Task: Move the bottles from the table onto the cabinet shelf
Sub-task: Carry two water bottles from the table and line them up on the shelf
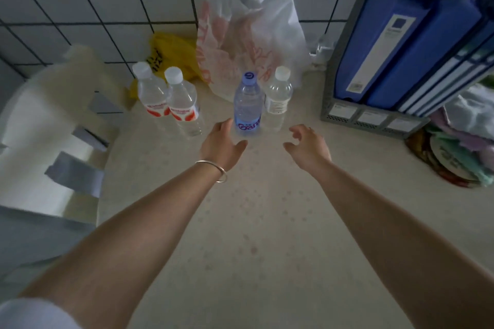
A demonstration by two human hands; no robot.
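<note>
Several clear water bottles stand upright on the pale table (254, 222). Two with red labels, the left bottle (151, 95) and its neighbour (183, 103), touch each other at the left. A blue-capped bottle with a blue label (247, 105) stands in the middle, and a white-capped, white-labelled bottle (278, 96) is just behind it to the right. My left hand (222, 143) is open just left of the blue bottle's base, close to it. My right hand (308, 145) is open, fingers curled, a little right of the bottles, holding nothing. No cabinet shelf is clearly in view.
A white plastic bag (254, 35) and a yellow bag (171, 52) sit against the tiled wall behind the bottles. A grey file rack with blue binders (387, 61) stands at the right, with soft clutter (459, 147) beside it. A white chair (53, 128) is at the left.
</note>
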